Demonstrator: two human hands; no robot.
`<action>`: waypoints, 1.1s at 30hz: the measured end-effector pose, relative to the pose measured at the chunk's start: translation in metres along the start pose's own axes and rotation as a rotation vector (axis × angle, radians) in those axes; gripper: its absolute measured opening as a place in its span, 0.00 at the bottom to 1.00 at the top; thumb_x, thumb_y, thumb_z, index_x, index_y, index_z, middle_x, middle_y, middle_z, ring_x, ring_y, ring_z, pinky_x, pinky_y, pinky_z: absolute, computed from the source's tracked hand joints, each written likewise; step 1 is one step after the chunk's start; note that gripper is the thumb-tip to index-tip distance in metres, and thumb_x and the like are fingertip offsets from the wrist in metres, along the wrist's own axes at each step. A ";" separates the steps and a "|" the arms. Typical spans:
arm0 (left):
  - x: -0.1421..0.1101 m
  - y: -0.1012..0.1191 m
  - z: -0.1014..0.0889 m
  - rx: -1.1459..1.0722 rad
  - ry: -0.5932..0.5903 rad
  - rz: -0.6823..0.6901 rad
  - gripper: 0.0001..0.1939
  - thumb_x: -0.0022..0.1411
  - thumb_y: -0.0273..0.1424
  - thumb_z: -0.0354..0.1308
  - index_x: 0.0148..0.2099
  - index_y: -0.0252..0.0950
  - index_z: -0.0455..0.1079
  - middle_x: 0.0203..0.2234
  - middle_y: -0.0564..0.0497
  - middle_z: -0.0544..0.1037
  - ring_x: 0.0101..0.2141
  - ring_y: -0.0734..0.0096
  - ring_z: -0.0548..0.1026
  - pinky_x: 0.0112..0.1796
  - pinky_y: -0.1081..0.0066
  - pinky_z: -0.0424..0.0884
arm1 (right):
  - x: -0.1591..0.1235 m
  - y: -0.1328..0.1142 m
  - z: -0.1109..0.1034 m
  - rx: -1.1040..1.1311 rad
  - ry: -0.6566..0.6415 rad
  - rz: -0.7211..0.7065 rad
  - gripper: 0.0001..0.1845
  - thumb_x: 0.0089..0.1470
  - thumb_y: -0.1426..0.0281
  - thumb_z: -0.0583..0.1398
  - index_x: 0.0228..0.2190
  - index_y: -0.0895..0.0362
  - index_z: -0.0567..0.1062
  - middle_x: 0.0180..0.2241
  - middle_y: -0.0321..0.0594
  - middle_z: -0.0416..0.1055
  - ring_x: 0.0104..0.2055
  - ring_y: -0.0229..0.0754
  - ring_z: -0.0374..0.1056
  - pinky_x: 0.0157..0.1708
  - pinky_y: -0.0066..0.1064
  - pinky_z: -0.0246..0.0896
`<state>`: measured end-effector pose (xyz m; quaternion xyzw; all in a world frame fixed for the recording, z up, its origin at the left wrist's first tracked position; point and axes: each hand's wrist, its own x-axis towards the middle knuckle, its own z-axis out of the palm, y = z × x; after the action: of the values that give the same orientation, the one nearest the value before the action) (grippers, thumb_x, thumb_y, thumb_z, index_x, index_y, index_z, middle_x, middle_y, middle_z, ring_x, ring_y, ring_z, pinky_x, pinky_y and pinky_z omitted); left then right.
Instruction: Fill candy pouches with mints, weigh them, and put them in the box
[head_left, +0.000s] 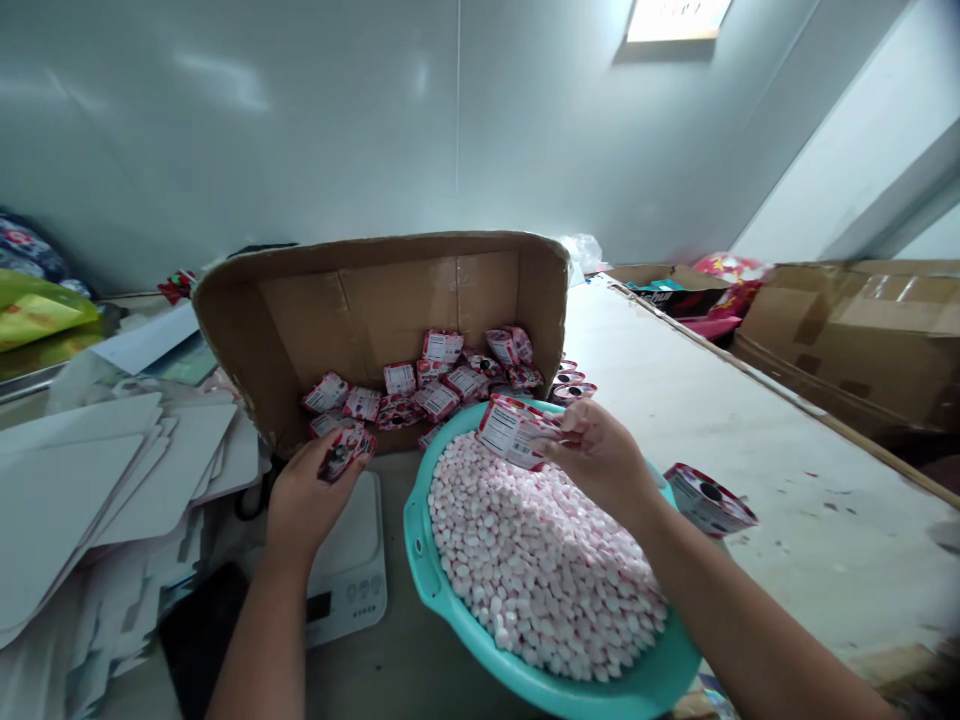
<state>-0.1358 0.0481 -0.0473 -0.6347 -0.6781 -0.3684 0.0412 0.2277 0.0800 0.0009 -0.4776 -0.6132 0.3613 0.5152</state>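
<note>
Currently, both hands [319,490] around small printed packets [510,432].

2 bare forearms reach forward, both grips closed.

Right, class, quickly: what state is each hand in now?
Left hand: closed on a small red printed packet.
Right hand: pinching a red-and-white printed packet, above the round teal plastic basin.

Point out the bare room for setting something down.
Widest, though specked: white tabletop between the lone red-and-white packet and the right-hand brown cardboard box. Smaller: grey surface between flat white scale and round teal plastic basin. Crowded: far left, under loose white card sheets.
</note>
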 end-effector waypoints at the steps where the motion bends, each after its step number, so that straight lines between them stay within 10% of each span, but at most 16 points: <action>1: 0.000 0.000 0.001 0.009 -0.006 0.009 0.25 0.61 0.46 0.61 0.55 0.38 0.73 0.48 0.44 0.80 0.48 0.53 0.78 0.53 0.59 0.72 | 0.000 0.000 0.000 0.043 0.004 0.009 0.24 0.44 0.64 0.69 0.26 0.51 0.56 0.23 0.28 0.65 0.25 0.37 0.67 0.22 0.28 0.61; 9: 0.000 -0.002 -0.001 0.035 -0.004 0.051 0.24 0.62 0.45 0.61 0.54 0.36 0.73 0.46 0.44 0.81 0.47 0.54 0.79 0.52 0.62 0.73 | -0.001 -0.001 -0.006 -0.190 -0.044 0.026 0.23 0.47 0.61 0.67 0.45 0.51 0.71 0.39 0.41 0.79 0.35 0.44 0.75 0.37 0.39 0.73; 15: 0.000 -0.005 -0.001 0.060 -0.009 0.089 0.23 0.63 0.45 0.61 0.54 0.36 0.73 0.46 0.43 0.81 0.46 0.54 0.79 0.51 0.61 0.74 | -0.001 -0.001 -0.005 -0.220 -0.024 -0.044 0.15 0.45 0.61 0.68 0.28 0.53 0.68 0.35 0.40 0.78 0.33 0.42 0.75 0.32 0.33 0.72; 25: 0.000 -0.007 0.004 0.074 -0.005 0.203 0.22 0.64 0.43 0.60 0.54 0.35 0.74 0.46 0.43 0.81 0.44 0.56 0.80 0.48 0.62 0.76 | -0.003 0.002 -0.006 -0.350 -0.198 -0.148 0.29 0.61 0.63 0.57 0.63 0.48 0.65 0.60 0.48 0.68 0.55 0.49 0.71 0.45 0.39 0.77; 33: 0.000 -0.009 -0.007 0.079 0.043 0.164 0.20 0.63 0.39 0.62 0.54 0.35 0.74 0.44 0.44 0.81 0.44 0.56 0.80 0.47 0.63 0.76 | -0.006 -0.018 0.000 -0.396 -0.239 -0.234 0.22 0.65 0.61 0.56 0.57 0.54 0.70 0.52 0.50 0.72 0.51 0.46 0.73 0.42 0.34 0.76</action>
<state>-0.1465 0.0447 -0.0464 -0.6780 -0.6366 -0.3504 0.1108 0.2238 0.0694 0.0159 -0.4490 -0.7795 0.2259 0.3738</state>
